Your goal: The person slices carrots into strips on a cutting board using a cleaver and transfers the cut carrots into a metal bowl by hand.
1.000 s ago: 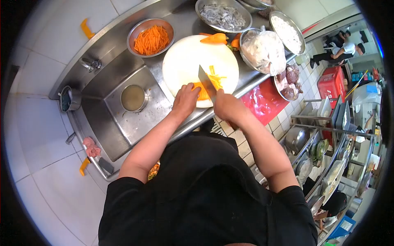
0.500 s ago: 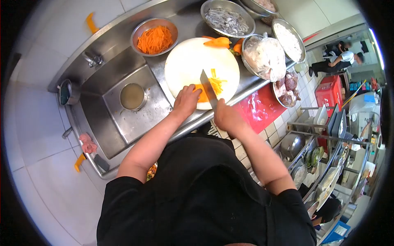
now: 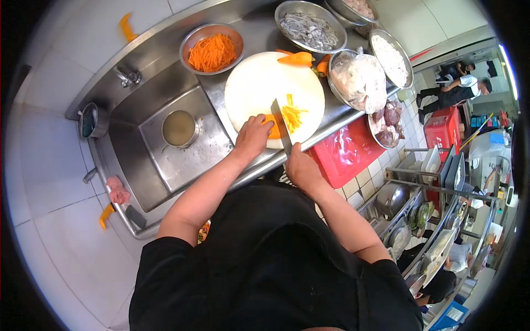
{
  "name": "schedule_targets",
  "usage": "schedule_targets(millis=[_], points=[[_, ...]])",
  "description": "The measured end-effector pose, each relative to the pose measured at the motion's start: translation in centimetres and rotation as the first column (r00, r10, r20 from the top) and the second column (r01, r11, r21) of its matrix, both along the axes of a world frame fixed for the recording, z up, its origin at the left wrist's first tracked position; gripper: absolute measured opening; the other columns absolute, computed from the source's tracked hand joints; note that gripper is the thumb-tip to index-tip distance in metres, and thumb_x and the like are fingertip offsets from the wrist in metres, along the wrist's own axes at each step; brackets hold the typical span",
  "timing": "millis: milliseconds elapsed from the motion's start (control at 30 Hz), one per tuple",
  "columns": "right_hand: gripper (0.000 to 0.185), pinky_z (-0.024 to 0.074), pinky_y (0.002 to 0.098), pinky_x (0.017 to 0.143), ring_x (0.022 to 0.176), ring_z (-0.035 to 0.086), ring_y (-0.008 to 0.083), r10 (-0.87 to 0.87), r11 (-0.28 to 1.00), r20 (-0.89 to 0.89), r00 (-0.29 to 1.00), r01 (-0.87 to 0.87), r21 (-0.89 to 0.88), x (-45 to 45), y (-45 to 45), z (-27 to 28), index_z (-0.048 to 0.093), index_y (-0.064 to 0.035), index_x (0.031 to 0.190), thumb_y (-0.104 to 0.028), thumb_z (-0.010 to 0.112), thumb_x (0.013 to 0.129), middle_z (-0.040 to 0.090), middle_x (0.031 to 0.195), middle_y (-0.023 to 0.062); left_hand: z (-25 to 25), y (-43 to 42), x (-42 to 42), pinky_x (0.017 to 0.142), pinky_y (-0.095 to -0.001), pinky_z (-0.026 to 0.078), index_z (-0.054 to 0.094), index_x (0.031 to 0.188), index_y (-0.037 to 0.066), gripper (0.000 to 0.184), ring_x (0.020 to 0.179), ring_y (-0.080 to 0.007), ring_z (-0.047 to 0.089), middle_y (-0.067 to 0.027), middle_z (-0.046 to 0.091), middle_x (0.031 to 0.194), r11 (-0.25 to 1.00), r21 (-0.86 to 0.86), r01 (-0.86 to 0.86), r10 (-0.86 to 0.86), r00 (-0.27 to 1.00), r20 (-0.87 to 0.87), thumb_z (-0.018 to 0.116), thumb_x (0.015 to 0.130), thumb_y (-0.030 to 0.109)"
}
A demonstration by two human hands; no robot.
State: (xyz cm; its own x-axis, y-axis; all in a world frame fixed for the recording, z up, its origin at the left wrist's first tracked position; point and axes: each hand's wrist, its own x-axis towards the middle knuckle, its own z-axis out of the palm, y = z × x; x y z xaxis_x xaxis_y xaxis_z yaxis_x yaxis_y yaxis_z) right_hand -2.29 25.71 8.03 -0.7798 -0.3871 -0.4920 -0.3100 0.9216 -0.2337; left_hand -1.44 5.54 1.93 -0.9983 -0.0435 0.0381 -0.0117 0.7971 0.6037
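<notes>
On the round white cutting board (image 3: 251,83), my left hand (image 3: 255,136) presses carrot slices (image 3: 271,126) down with its fingers bent over them. My right hand (image 3: 302,167) grips the handle of a kitchen knife (image 3: 282,127); the handle is hidden in the fist. The blade stands against the right side of the slices. Thin carrot strips (image 3: 292,113) lie just to the right of the blade. A larger carrot piece (image 3: 296,59) rests at the far edge of the board.
A bowl of carrot shreds (image 3: 212,53) stands behind the board's left side. Bowls of grey strips (image 3: 309,30), white pieces (image 3: 389,58) and bagged meat (image 3: 358,80) sit at the back right. Left is a sink (image 3: 160,176) with a round pot (image 3: 180,128). Two people (image 3: 461,88) are far right.
The view has shifted slightly. Both hands stay at the slices on the board, with the knife in nearly the same place. Another person's light shirt now shows at the lower right.
</notes>
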Motion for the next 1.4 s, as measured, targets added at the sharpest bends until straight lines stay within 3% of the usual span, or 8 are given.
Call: schedule_targets(millis=[67,133,267,500,667,867,1167,1400], points=[[0.036,0.0621,0.0511,0.067,0.084,0.078,0.0423,0.016,1.000,-0.082,0.997,-0.017,-0.015,-0.2,0.1,-0.6,0.050,0.0099,0.117,-0.023,0.057,0.104,0.073,0.093,0.0340,-0.2,0.0,0.0,0.104,-0.0450,0.051,0.073,0.125,0.010,0.028,0.121,-0.0341,0.060,-0.0142,0.064,0.130,1.000,-0.009,0.012,-0.012,1.000,-0.014,0.068,0.098,0.015],[0.030,0.0595,0.0584,0.085,0.095,0.075,0.0513,0.019,0.996,-0.053,0.998,-0.024,-0.089,-2.6,-0.9,0.5,0.046,0.0087,0.124,-0.010,0.051,0.101,0.073,0.099,0.0376,-0.3,0.1,0.1,0.104,-0.0450,0.051,0.073,0.124,0.010,0.027,0.121,-0.0343,0.060,-0.0142,0.064,0.131,1.000,-0.008,0.005,-0.005,0.999,-0.036,0.068,0.098,0.015],[0.032,0.0609,0.0559,0.081,0.094,0.075,0.0524,0.024,0.999,0.146,0.989,-0.027,0.021,-5.2,-3.5,7.9,0.046,0.0124,0.122,-0.010,0.052,0.100,0.074,0.097,0.0365,0.0,0.0,0.0,0.105,-0.0451,0.051,0.073,0.123,0.011,0.026,0.121,-0.0345,0.059,-0.0143,0.063,0.131,1.000,0.003,0.024,-0.024,1.000,-0.005,0.068,0.098,0.015],[0.026,0.0574,0.0627,0.086,0.095,0.073,0.0540,-0.054,0.997,0.028,0.998,0.056,-0.050,0.0,-1.0,0.2,0.043,0.0043,0.121,-0.013,0.048,0.102,0.072,0.094,0.0373,-0.6,0.1,-0.1,0.102,-0.0463,0.052,0.074,0.123,0.010,0.027,0.118,-0.0350,0.061,-0.0136,0.064,0.124,1.000,0.018,-0.022,0.023,0.999,-0.047,0.071,0.096,0.015],[0.026,0.0593,0.0576,0.087,0.097,0.074,0.0519,0.021,0.998,0.098,0.995,-0.016,-0.053,-5.1,-3.5,6.5,0.050,0.0084,0.118,-0.011,0.051,0.101,0.073,0.096,0.0374,0.1,0.1,0.1,0.100,-0.0476,0.053,0.072,0.119,0.007,0.026,0.115,-0.0370,0.062,-0.0133,0.065,0.120,0.999,0.043,-0.026,0.028,0.998,-0.063,0.073,0.094,0.013],[0.025,0.0590,0.0580,0.088,0.099,0.074,0.0515,-0.028,0.999,0.061,0.998,0.030,-0.026,0.1,-1.5,2.0,0.046,0.0073,0.118,-0.012,0.050,0.103,0.073,0.096,0.0379,-0.4,0.1,0.1,0.099,-0.0482,0.053,0.069,0.113,0.005,0.023,0.114,-0.0381,0.062,-0.0139,0.065,0.120,0.998,0.055,-0.029,0.033,0.997,-0.074,0.074,0.092,0.012],[0.028,0.0595,0.0572,0.087,0.098,0.073,0.0531,-0.014,0.996,0.089,0.996,0.022,-0.085,-2.3,-2.7,5.9,0.048,0.0085,0.120,-0.010,0.053,0.100,0.073,0.096,0.0370,-0.1,0.0,-0.2,0.100,-0.0483,0.052,0.069,0.113,0.005,0.022,0.114,-0.0383,0.062,-0.0145,0.064,0.121,0.999,0.037,-0.006,0.008,0.998,-0.061,0.074,0.092,0.012],[0.031,0.0589,0.0591,0.088,0.097,0.073,0.0533,-0.039,0.997,0.031,0.999,0.041,-0.070,-2.3,-1.8,1.3,0.047,0.0071,0.124,-0.015,0.051,0.103,0.073,0.098,0.0373,-0.3,0.1,0.1,0.101,-0.0465,0.052,0.070,0.115,0.006,0.023,0.116,-0.0354,0.060,-0.0129,0.064,0.122,1.000,0.004,-0.005,0.005,0.997,-0.079,0.074,0.094,0.015]])
